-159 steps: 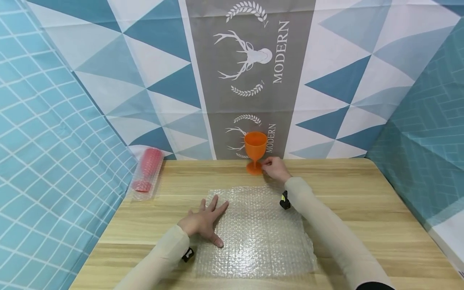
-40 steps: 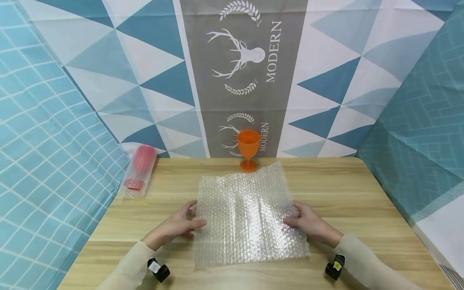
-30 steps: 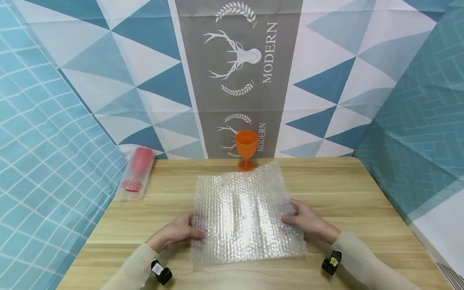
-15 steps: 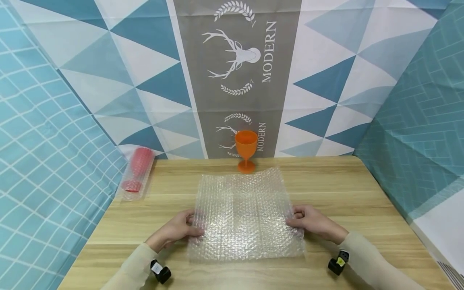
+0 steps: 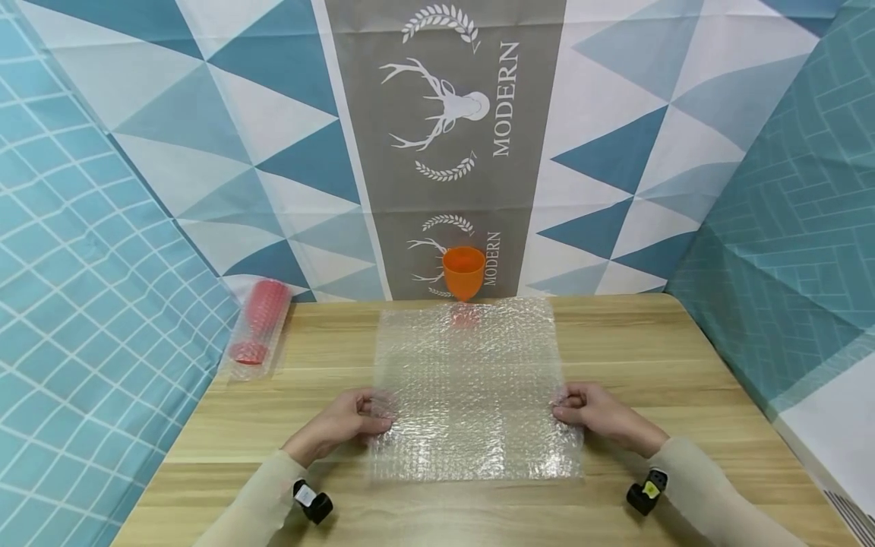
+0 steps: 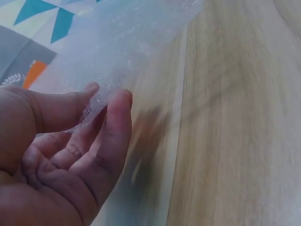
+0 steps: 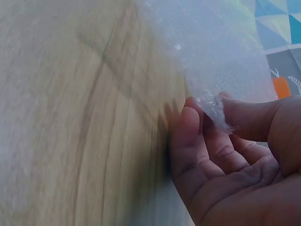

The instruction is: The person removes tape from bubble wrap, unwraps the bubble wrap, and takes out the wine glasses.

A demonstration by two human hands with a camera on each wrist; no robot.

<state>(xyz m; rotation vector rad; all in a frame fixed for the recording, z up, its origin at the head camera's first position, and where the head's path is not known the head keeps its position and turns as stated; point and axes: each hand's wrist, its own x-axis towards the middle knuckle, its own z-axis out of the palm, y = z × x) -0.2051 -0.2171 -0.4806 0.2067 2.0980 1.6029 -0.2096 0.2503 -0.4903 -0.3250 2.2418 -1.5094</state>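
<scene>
A clear sheet of bubble wrap (image 5: 472, 380) is stretched between my two hands, raised off the table as both wrist views show. My left hand (image 5: 345, 422) pinches its left edge between thumb and fingers. On the opposite edge, my right hand (image 5: 601, 414) pinches the sheet the same way; thumb and fingertips meet on the bubble wrap (image 7: 214, 110) in the right wrist view. Behind the sheet stands an orange goblet (image 5: 464, 270). Its bowl shows above the far edge, while its stem and foot are covered by the film, with a reddish blur showing through.
A red goblet (image 5: 265, 311) rolled in bubble wrap lies at the table's back left corner, beside the blue grid-patterned curtain (image 5: 102, 266). The wooden table (image 5: 328, 342) ends at a patterned backdrop (image 5: 294, 152). A teal cloth (image 5: 786, 251) hangs on the right.
Earlier my left hand lay flat on the sheet and my right was at the orange goblet's foot. Since then both hands have gripped the sheet's sides; its far edge now rises over the goblet's stem.
</scene>
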